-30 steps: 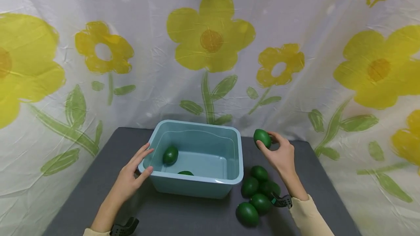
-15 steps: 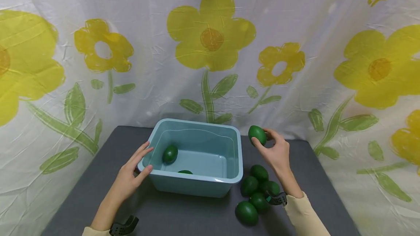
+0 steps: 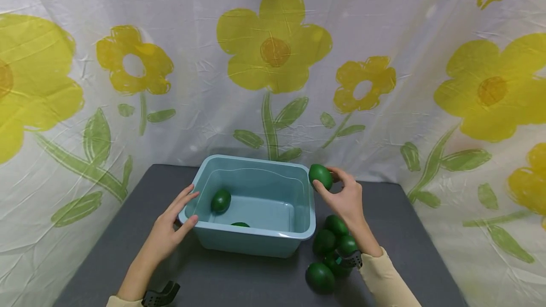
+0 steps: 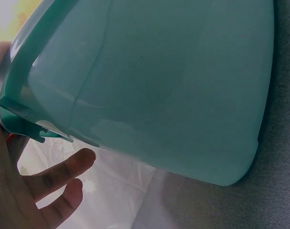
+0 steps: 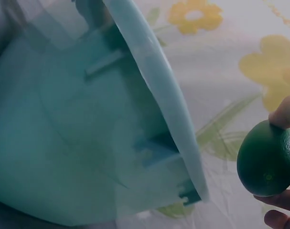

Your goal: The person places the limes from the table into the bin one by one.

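Note:
My right hand [image 3: 347, 201] holds a dark green avocado [image 3: 320, 177] between thumb and fingers, at the upper right corner of the light blue plastic bin [image 3: 239, 233]. In the right wrist view this avocado [image 5: 266, 160] is outside the bin's rim [image 5: 166, 100], apart from it. My left hand [image 3: 168, 232] rests at the bin's left front corner, its fingers fairly straight. The left wrist view has the thumb at the rim, with two fingers [image 4: 63, 171] loose below it. Inside the bin lies one avocado [image 3: 221, 201]; another [image 3: 241, 224] is mostly hidden by the front wall.
Several more avocados [image 3: 321, 278] lie grouped on the dark grey tabletop [image 3: 239, 283] to the right of the bin, partly beneath my right wrist. A white cloth [image 3: 192, 122] printed with yellow flowers hangs behind the table.
My right hand has carried the avocado leftward, from right of the bin to its right rim. The left hand and the bin stay where they were.

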The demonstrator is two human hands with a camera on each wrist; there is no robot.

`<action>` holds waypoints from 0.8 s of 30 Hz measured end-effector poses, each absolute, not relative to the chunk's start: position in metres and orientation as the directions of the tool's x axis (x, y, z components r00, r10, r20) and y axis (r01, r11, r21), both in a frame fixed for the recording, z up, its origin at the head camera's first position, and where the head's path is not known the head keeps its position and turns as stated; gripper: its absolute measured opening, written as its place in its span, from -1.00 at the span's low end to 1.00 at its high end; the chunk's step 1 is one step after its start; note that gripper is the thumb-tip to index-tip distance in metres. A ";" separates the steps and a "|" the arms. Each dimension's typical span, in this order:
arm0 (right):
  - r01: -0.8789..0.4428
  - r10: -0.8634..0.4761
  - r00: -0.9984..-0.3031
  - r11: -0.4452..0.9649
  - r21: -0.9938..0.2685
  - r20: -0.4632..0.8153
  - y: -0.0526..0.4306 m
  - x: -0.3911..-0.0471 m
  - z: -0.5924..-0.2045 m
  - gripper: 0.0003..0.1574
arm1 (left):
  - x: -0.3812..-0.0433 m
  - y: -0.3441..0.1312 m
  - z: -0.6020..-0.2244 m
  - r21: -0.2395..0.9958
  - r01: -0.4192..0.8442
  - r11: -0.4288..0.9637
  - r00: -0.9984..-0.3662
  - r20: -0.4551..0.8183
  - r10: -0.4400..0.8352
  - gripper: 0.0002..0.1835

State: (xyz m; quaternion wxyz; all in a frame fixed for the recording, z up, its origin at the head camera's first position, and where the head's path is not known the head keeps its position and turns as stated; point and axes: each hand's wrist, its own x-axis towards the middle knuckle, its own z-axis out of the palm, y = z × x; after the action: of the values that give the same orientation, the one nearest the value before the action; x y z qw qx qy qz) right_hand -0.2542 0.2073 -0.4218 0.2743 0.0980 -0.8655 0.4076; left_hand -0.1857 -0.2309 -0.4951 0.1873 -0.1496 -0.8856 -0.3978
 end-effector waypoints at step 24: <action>-0.412 -0.139 -0.890 0.653 -0.636 0.434 0.178 -0.252 -0.437 -0.39 | -0.186 -0.231 -0.496 0.639 0.430 0.638 -0.874 0.472 0.117 -0.36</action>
State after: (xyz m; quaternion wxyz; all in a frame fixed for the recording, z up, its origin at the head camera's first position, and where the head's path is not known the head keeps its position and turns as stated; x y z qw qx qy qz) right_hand -0.2519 0.1782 -0.4366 0.1761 0.1545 -0.8918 0.3871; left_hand -0.1865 -0.2313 -0.4956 0.1979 -0.1550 -0.8831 -0.3962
